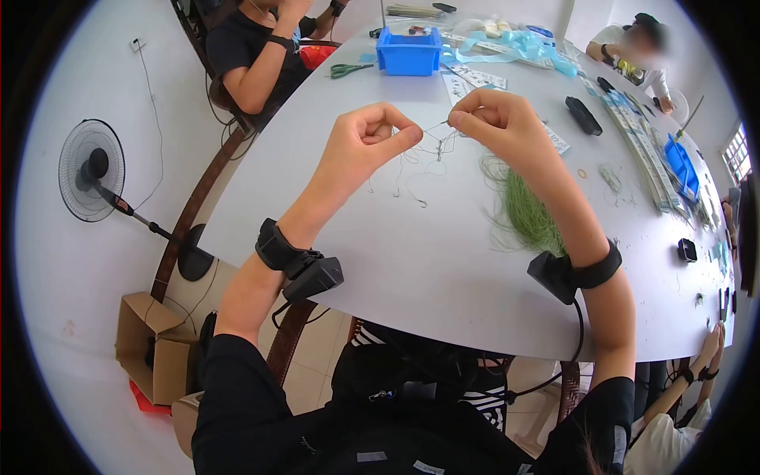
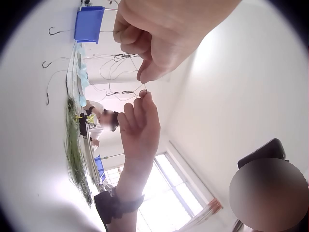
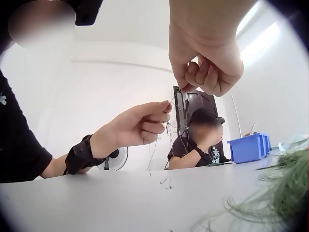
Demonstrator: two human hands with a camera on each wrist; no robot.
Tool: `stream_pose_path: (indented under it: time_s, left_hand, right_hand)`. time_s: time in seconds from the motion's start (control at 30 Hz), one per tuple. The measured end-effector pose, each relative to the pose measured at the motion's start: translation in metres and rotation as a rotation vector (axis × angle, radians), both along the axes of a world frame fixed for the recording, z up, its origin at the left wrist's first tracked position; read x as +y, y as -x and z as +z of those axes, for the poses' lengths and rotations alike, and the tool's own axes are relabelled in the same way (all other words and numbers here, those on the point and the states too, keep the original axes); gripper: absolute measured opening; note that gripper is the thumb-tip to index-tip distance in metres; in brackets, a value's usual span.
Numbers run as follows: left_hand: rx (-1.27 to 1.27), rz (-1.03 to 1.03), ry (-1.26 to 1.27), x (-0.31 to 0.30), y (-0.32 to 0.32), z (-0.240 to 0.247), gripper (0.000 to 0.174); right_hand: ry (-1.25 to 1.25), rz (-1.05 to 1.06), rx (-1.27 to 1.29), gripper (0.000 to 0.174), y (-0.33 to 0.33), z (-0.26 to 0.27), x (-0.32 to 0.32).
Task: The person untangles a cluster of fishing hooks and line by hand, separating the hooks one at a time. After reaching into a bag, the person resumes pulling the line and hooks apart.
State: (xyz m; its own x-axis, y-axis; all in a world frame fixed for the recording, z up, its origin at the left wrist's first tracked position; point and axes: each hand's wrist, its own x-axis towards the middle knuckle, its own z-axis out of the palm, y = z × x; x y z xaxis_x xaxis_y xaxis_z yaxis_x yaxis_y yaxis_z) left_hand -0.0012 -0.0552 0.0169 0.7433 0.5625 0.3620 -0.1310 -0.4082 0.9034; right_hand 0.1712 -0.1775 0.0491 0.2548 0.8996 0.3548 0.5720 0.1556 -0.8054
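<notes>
My left hand (image 1: 366,142) pinches a thin fishing line between thumb and forefinger. Opposite it, my right hand (image 1: 507,125) pinches the same tangle of line at its other side, fingertips a short gap away. Between and below the fingertips hangs the fishing rig (image 1: 439,150), a thin line with small knots or swivels and several branches. Dark fish hooks (image 2: 47,64) dangle at the branch ends in the left wrist view. On the table under my right forearm lies a bundle of loose green strands (image 1: 529,210).
A blue bin (image 1: 408,54) stands on the white table (image 1: 380,261) beyond my hands, with green-handled scissors (image 1: 348,70) beside it. To the right are a black case (image 1: 583,116), printed cards and long packets. Other people sit around the table; a fan (image 1: 93,170) stands left.
</notes>
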Motion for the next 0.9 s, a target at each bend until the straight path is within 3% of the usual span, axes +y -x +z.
stream_pose_path:
  time_s: [0.2,0.4,0.9]
  left_hand:
    - [-0.019,0.003,0.022,-0.003,0.002,0.005,0.017]
    - [-0.054,0.061,0.042,-0.002,0.001,0.004,0.017]
    - [-0.029,0.219,0.129,0.011,0.003,0.007,0.016]
  right_hand:
    - [0.121,-0.034,-0.059,0.027,-0.001,0.011,-0.008]
    - [0.227,0.103,-0.225,0.021,-0.016,0.02,-0.014]
    - [-0.013,-0.078,-0.176,0.024,-0.041,0.02,-0.012]
